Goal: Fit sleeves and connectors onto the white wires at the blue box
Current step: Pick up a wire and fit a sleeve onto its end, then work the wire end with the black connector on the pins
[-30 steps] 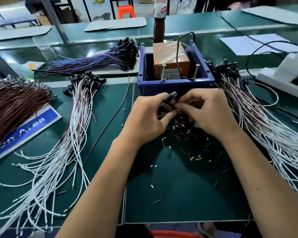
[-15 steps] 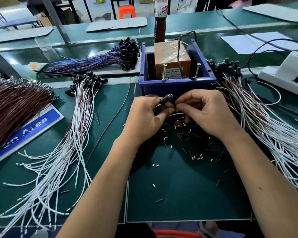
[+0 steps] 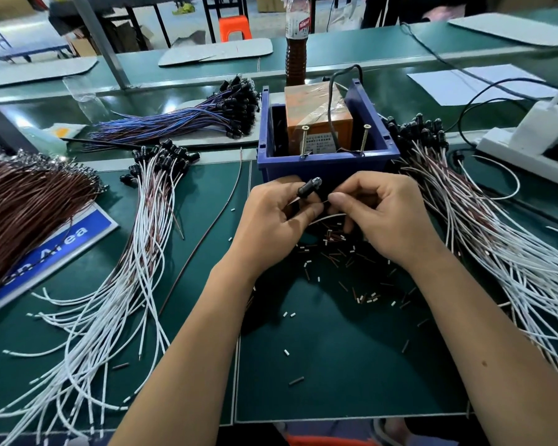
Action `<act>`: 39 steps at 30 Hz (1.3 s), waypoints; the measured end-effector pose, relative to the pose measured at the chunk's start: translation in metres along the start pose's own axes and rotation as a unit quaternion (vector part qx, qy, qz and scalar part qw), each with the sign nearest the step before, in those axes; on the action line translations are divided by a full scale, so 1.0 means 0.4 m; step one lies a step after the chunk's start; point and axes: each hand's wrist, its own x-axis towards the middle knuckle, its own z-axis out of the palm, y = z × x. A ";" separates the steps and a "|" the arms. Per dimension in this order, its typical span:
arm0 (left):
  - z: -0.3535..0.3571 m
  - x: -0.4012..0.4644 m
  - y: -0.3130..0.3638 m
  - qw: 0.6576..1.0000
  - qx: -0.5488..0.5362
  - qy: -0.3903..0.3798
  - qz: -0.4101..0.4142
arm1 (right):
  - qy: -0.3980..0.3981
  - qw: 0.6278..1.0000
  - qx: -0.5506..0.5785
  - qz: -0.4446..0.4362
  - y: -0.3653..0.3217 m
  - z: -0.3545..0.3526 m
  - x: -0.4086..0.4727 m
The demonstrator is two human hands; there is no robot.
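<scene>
Both hands meet just in front of the blue box. My left hand pinches a small black connector that points up and to the right. My right hand pinches a thin wire end beside that connector, and a white wire curves out under its fingers. Whether a sleeve is on the wire is hidden by the fingers. Small white and brown sleeve pieces lie scattered on the green mat below the hands.
A bundle of white wires with black connectors fans out at the left, another at the right. Brown wires lie far left, blue-purple wires behind. An orange unit sits in the box; a bottle stands behind, a white power strip at right.
Both hands have risen slightly toward the box front. The black connector has stayed in my left fingers, and my right fingers have shifted along the wire end beside it.
</scene>
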 end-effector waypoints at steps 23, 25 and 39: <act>-0.017 -0.001 0.007 0.987 -0.134 0.063 -0.064 | -0.297 0.876 0.360 0.118 0.015 -0.195 -0.032; -0.017 -0.001 0.015 0.984 -0.148 0.069 -0.067 | -0.299 0.865 0.396 0.079 0.014 -0.178 -0.030; -0.013 -0.004 0.078 0.947 -0.320 -0.006 -0.016 | -0.291 0.923 0.212 0.136 -0.014 -0.038 -0.020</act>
